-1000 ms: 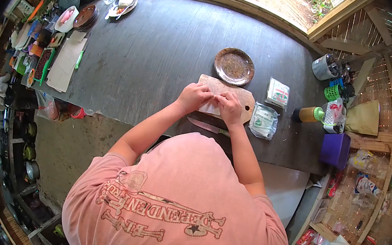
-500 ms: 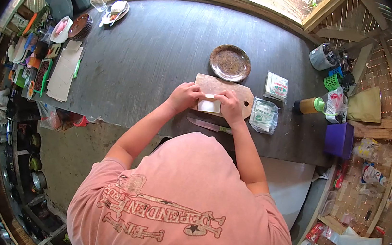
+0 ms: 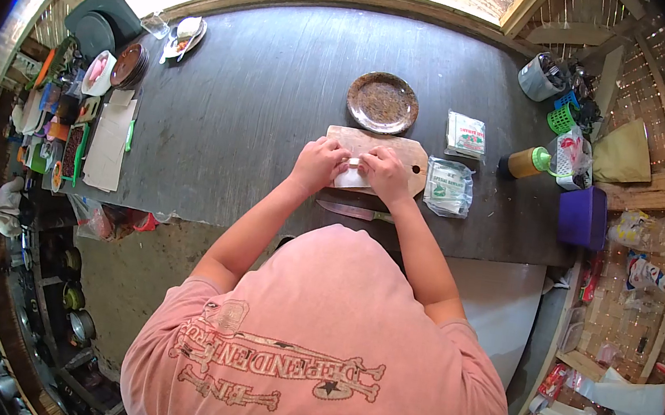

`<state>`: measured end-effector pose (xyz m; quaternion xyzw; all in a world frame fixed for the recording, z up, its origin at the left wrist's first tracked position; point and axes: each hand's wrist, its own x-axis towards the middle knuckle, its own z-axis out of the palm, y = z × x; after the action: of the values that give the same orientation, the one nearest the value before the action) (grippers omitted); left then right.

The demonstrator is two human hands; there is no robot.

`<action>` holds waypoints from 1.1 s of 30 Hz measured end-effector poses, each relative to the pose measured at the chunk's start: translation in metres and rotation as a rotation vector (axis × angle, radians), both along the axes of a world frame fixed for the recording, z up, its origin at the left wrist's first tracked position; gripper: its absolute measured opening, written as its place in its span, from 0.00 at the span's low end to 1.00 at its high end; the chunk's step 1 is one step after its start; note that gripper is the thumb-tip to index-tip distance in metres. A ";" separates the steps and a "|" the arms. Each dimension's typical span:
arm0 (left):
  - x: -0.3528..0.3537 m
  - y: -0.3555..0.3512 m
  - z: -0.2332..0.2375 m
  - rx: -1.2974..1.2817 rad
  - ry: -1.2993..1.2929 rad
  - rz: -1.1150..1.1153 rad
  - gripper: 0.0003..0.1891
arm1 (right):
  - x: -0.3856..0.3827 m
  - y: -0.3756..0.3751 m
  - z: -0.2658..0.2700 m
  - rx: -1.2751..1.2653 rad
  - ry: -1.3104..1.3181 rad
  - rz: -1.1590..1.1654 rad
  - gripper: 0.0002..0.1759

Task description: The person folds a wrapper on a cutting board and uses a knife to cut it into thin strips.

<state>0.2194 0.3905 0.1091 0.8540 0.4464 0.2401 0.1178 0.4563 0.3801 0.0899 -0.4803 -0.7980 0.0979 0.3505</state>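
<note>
A thin white wrapper sheet [image 3: 349, 180] lies on the wooden cutting board [image 3: 398, 151], its far end turned over into a small roll. My left hand [image 3: 320, 163] pinches the roll's left end. At the other end, my right hand [image 3: 386, 173] has its fingers closed on the same wrapper. Any filling inside is hidden. Just beyond the board sits a brown speckled plate [image 3: 383, 103]. A knife [image 3: 349, 209] lies along the board's near side, its handle partly behind my right forearm.
Two plastic-wrapped packets, a nearer one [image 3: 448, 190] and a farther one [image 3: 465, 135], lie right of the board. Farther right are a green-capped bottle [image 3: 524, 163] and a purple container [image 3: 581, 217]. Stacked brown plates [image 3: 129, 65] and flat cardboard [image 3: 109, 141] are at left.
My hands have drawn closer together on the wrapper, and its rolled end now shows as a shorter strip between my fingers. The camera view has shifted slightly.
</note>
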 end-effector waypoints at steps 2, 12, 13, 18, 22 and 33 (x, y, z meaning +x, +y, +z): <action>0.002 0.000 -0.003 -0.027 -0.010 0.011 0.10 | -0.002 0.000 0.004 -0.004 0.000 -0.012 0.07; 0.011 -0.006 -0.001 -0.057 0.002 0.087 0.08 | 0.002 0.003 0.001 -0.081 0.064 -0.008 0.06; 0.009 -0.006 0.000 -0.028 -0.031 0.047 0.08 | 0.002 0.002 0.001 -0.083 0.061 -0.011 0.06; 0.002 -0.002 -0.002 0.010 -0.100 -0.031 0.05 | 0.007 0.004 0.002 -0.143 0.098 0.028 0.05; 0.000 -0.003 0.002 0.042 -0.099 -0.064 0.05 | 0.008 0.006 0.001 -0.166 0.056 0.053 0.04; -0.004 0.002 0.000 0.107 -0.136 -0.057 0.06 | 0.011 0.006 -0.001 0.034 -0.020 0.091 0.07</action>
<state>0.2153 0.3922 0.1087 0.8533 0.3992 0.3175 0.1086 0.4674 0.3860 0.0892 -0.4386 -0.8240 0.0951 0.3459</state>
